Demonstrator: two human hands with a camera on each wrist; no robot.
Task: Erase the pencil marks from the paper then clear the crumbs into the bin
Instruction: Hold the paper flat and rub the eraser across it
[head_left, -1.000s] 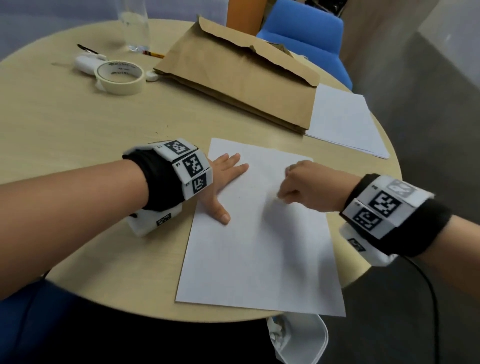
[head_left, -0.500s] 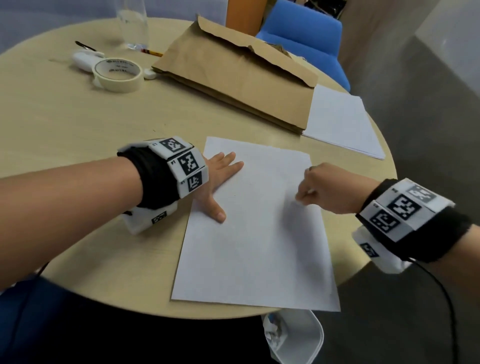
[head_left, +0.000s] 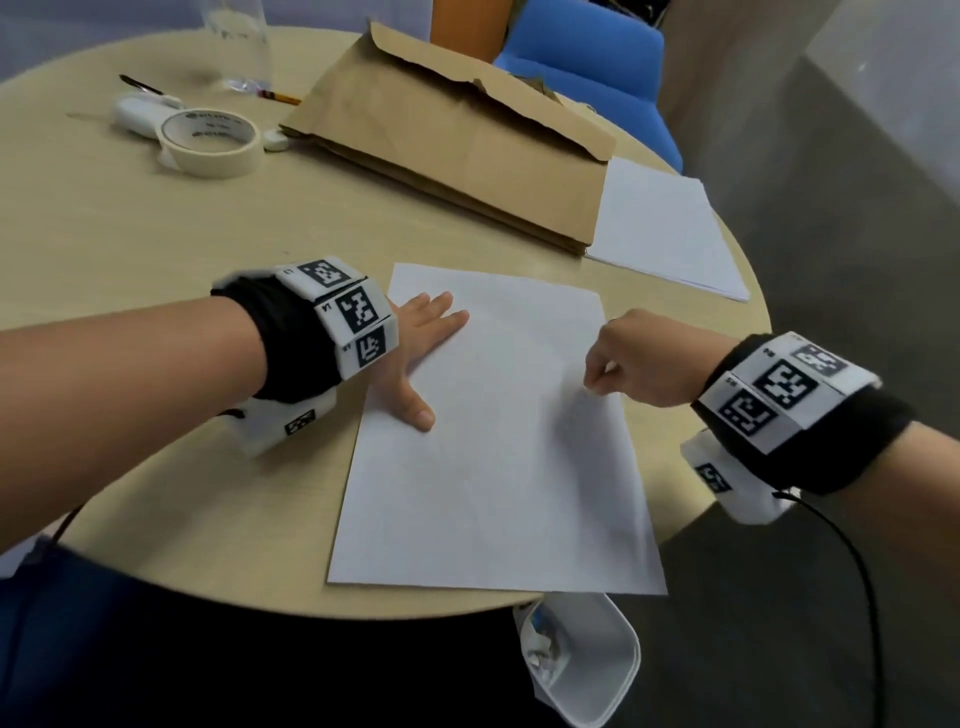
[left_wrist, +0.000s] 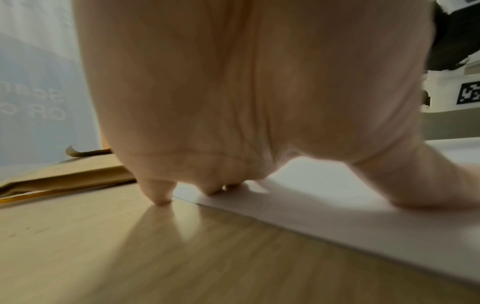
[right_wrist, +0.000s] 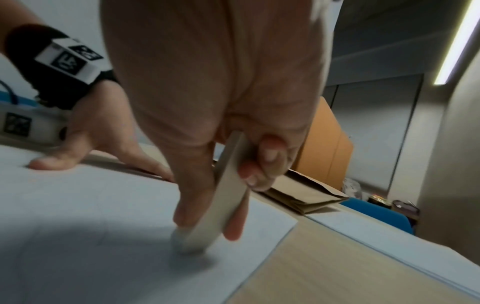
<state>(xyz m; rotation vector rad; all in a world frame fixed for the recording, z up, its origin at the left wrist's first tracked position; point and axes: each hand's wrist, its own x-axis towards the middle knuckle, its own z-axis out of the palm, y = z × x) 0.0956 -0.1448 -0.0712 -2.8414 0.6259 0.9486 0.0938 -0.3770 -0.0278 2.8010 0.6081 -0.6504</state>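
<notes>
A white sheet of paper (head_left: 498, 441) lies on the round wooden table (head_left: 156, 249) in front of me. My left hand (head_left: 421, 343) lies flat on the sheet's left edge, fingers spread and pressing it down; the left wrist view shows the fingertips (left_wrist: 162, 197) on table and paper (left_wrist: 337, 216). My right hand (head_left: 618, 364) pinches a flat white eraser (right_wrist: 223, 201) whose tip touches the paper (right_wrist: 91, 205) near the right edge. Only faint pencil lines show beside the eraser. A white bin (head_left: 597, 665) with crumpled scraps stands under the table's near edge.
A brown paper bag (head_left: 457, 140) lies across the back of the table, with a stack of white sheets (head_left: 665, 228) to its right. At the back left are a tape roll (head_left: 210, 140), a glass (head_left: 239, 47), a pencil (head_left: 280, 96) and a white object. A blue chair (head_left: 597, 67) stands behind.
My right hand with the eraser has slid to the right across the paper, from the sheet's middle toward its right edge. The left hand has stayed pressed on the left edge.
</notes>
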